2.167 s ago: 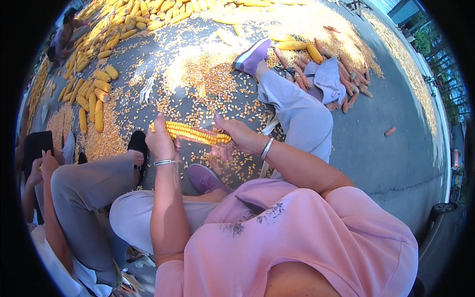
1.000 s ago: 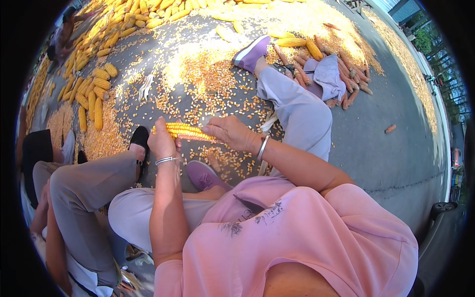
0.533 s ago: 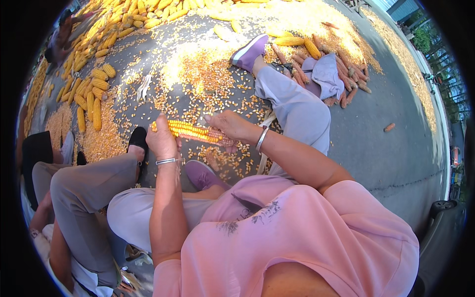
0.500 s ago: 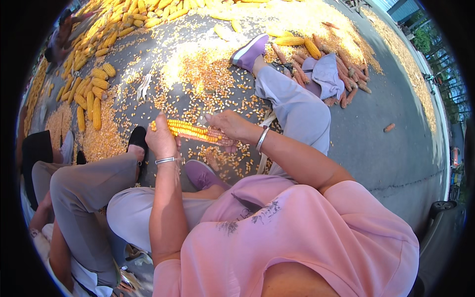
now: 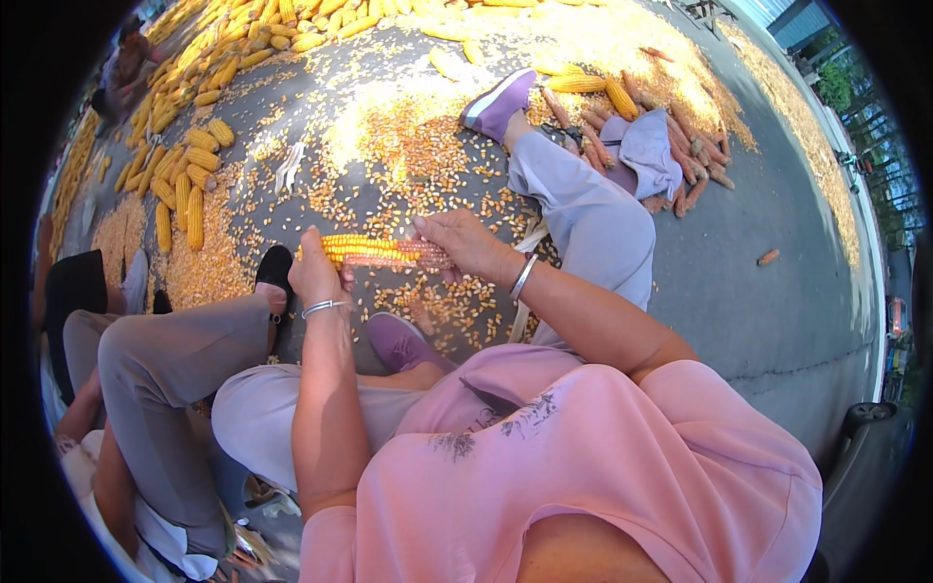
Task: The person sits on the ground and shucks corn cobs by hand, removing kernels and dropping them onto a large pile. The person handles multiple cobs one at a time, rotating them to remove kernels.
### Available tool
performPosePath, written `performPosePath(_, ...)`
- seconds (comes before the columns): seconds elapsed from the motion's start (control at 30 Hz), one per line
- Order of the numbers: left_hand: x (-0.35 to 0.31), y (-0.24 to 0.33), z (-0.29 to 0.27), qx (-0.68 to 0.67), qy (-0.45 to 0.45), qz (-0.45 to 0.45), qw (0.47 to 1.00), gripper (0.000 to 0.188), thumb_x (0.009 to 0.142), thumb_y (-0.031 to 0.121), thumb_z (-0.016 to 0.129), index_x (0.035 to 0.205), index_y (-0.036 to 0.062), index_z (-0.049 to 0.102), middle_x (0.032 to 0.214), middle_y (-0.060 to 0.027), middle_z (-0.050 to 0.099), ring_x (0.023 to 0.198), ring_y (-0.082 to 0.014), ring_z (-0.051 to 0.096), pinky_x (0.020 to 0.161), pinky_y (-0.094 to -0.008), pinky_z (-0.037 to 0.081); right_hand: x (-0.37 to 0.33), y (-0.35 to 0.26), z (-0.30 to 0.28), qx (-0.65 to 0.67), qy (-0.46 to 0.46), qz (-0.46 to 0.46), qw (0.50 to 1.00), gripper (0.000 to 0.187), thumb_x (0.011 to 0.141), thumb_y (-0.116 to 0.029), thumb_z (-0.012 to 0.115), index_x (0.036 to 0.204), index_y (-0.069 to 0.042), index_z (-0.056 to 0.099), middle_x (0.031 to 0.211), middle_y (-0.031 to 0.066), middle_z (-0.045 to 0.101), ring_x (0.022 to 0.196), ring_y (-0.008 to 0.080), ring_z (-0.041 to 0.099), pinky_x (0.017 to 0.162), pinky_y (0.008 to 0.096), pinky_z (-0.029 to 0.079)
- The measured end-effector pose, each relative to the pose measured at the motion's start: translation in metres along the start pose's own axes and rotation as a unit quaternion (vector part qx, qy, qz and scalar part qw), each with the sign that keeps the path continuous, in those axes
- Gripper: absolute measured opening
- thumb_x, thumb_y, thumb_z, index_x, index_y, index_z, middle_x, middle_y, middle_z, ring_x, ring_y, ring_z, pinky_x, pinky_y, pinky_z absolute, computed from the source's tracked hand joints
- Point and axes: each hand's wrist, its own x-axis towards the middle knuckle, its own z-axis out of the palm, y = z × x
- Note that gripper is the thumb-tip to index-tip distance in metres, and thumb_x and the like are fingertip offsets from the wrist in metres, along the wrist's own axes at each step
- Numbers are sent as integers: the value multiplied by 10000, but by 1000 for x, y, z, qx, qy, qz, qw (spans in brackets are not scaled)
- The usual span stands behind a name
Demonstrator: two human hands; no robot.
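Note:
An ear of corn (image 5: 374, 250) lies level between my hands, above loose kernels. Yellow kernels still cover its left part and upper side, while the underside and right end show bare pinkish cob. My left hand (image 5: 319, 272) is wrapped round the left end. At the bare right end my right hand (image 5: 468, 245) is closed, with its thumb on top and its fingers partly hidden behind the cob. Below and beyond the hands, loose kernels (image 5: 413, 165) are spread over the grey ground.
Whole ears (image 5: 185, 175) lie in a group at left, with a large pile (image 5: 292, 24) behind. Bare cobs (image 5: 695, 160) and a pale purple cap (image 5: 649, 155) lie beyond my right knee. Another person's grey-trousered leg (image 5: 185, 350) is close at left. A dark car (image 5: 865, 476) stands at right.
My right hand has shifted slightly right and down along the cob, and more bare cob shows at that end. The left hand keeps its hold. The whole view has shifted slightly.

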Motion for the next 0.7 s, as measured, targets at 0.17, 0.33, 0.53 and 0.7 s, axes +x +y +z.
performPosePath(0.17, -7, 0, 5, -7, -28, 28, 999, 360, 916, 387, 606, 800, 55, 530, 519, -33, 515, 337, -126, 462, 297, -258, 316, 11, 10, 0, -244, 53, -178, 952, 616, 1008, -546, 428, 873, 11, 653, 681, 148, 615, 658, 281, 640, 623, 402, 497)
performPosePath(0.33, -19, -1, 13, 10, -41, 50, 998, 333, 937, 335, 595, 803, 32, 562, 532, -38, 531, 327, -130, 458, 286, -271, 313, 10, 0, 14, -314, 0, -207, 926, 560, 1022, -512, 428, 916, -11, 657, 700, 189, 611, 699, 287, 649, 649, 396, 493)
performPosePath(0.53, -18, -12, 14, 35, -64, 69, 995, 309, 939, 284, 601, 792, 14, 571, 533, -58, 538, 319, -136, 457, 278, -281, 302, 6, 8, 20, -258, -11, -217, 941, 523, 1046, -461, 388, 901, -22, 633, 649, 197, 599, 596, 371, 600, 599, 430, 472)
performPosePath(0.7, -17, -16, 13, 52, -54, 62, 995, 334, 930, 294, 610, 804, -14, 577, 526, -73, 537, 320, -148, 464, 280, -295, 319, 7, 9, 19, -307, 18, -236, 922, 500, 1055, -368, 376, 847, 3, 638, 667, 241, 590, 635, 423, 595, 613, 505, 460)
